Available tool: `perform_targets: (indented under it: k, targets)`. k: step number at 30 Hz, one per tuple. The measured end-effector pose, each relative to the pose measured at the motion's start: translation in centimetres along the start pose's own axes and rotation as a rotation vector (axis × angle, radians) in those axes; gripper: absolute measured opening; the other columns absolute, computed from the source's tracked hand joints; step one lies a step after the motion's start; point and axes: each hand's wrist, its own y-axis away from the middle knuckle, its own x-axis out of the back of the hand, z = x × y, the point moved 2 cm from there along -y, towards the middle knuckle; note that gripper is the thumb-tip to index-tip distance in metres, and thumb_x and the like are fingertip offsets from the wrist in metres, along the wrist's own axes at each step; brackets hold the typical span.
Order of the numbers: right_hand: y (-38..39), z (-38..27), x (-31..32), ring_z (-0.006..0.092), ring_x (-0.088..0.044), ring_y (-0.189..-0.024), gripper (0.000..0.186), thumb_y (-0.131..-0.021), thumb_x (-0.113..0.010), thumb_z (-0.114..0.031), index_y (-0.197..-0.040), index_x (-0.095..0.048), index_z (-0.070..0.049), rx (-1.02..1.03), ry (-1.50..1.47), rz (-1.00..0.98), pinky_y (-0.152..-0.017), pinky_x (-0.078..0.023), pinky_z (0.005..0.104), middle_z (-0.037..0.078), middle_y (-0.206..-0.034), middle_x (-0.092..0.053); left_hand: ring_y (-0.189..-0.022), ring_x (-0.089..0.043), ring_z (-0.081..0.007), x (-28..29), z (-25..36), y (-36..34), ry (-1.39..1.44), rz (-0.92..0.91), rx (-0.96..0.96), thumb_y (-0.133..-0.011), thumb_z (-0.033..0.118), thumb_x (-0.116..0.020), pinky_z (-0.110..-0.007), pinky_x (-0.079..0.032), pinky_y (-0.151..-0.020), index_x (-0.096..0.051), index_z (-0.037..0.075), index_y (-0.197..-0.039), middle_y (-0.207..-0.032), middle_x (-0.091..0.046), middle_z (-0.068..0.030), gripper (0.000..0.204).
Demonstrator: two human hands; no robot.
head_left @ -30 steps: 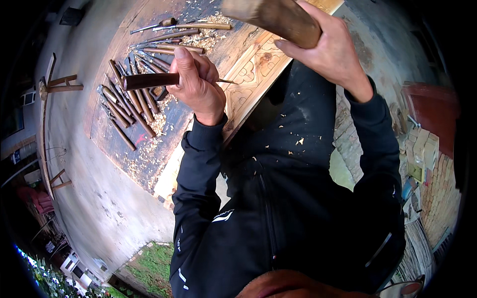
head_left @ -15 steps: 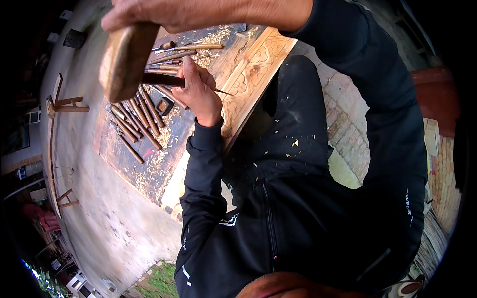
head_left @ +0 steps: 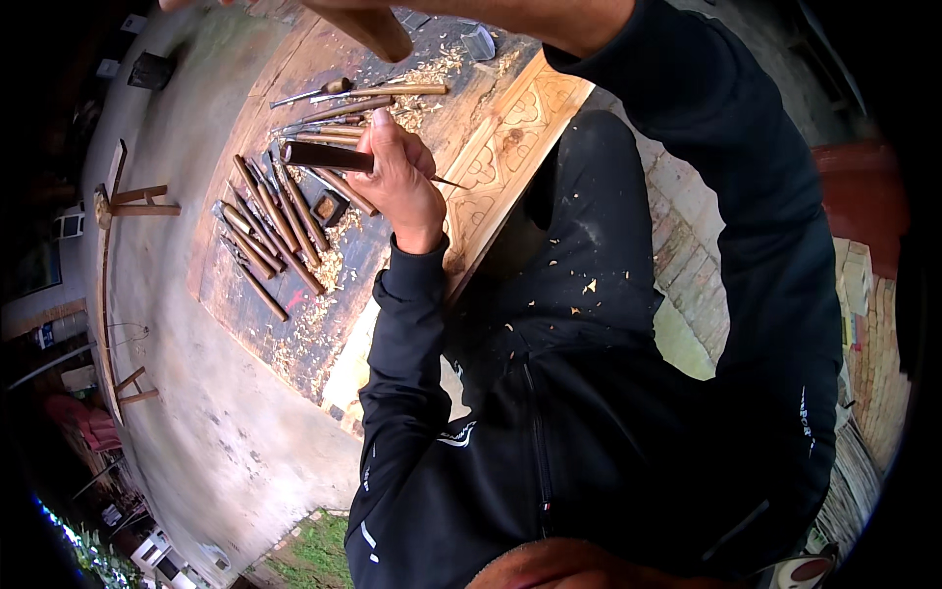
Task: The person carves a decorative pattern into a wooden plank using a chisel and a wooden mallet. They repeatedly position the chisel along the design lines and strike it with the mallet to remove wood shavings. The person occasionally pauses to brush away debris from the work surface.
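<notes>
My left hand (head_left: pixel 407 187) is closed round a carving chisel. The chisel's dark handle (head_left: pixel 324 157) sticks out to the left, and its thin blade (head_left: pixel 448 183) points right onto a pale wooden board (head_left: pixel 505 147) with carved curved outlines. Whether the tip bites into the wood is too small to tell. At the top edge my right hand (head_left: pixel 481 12) is partly cut off. It grips a wooden mallet (head_left: pixel 378 31), of which only a rounded wooden part shows below the hand, raised above the bench.
Several wood-handled chisels (head_left: pixel 280 221) lie on the workbench (head_left: pixel 231 285) left of my left hand, with more beyond it. A small dark box (head_left: pixel 329 207) sits among wood shavings (head_left: pixel 334 265). A clear block (head_left: pixel 479 42) lies farther back. A wooden frame (head_left: pixel 103 255) stands at far left.
My right hand has lifted the mallet up and away from the chisel handle, so its head has left the view. The left hand holds the chisel in nearly the same place.
</notes>
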Motion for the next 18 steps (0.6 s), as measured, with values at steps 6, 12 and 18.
perform_targets:
  k: [6,12,18]
  targets:
    - [3.7,1.4,-2.8,0.0321,-0.072,-0.070,0.009,-0.075,-0.069,-0.012,-0.073,-0.064,-0.005,0.271,0.550,-0.352,-0.061,-0.055,0.0459,0.015,-0.070,-0.069,-0.048,-0.025,-0.0042,2.4,1.0,1.0,-0.087,-0.034,-0.012,-0.107,0.022,-0.057,-0.024,-0.018,-0.044,-0.043,0.011,-0.071,-0.059,-0.032,0.0055,0.039]
    - [5.6,-0.3,-0.2,0.0460,-0.069,-0.075,0.017,-0.069,-0.067,-0.006,-0.083,-0.063,0.003,-0.291,0.340,-0.396,-0.065,-0.054,0.0527,0.026,-0.076,-0.068,-0.049,-0.022,-0.0087,3.8,0.9,-0.3,0.130,-0.488,0.161,-0.108,0.037,-0.056,-0.028,-0.018,-0.047,-0.035,0.014,-0.067,-0.059,-0.027,0.0028,0.051]
    - [4.4,-1.5,0.9,0.0388,-0.069,-0.075,0.027,-0.072,-0.071,-0.011,-0.094,-0.067,0.004,-0.194,0.128,-0.236,-0.069,-0.055,0.0439,0.023,-0.079,-0.069,-0.048,-0.033,-0.0060,1.2,-0.4,1.4,-0.484,-0.358,-0.095,-0.106,0.033,-0.062,-0.027,-0.022,-0.046,-0.046,0.010,-0.062,-0.055,-0.040,0.0046,0.052]
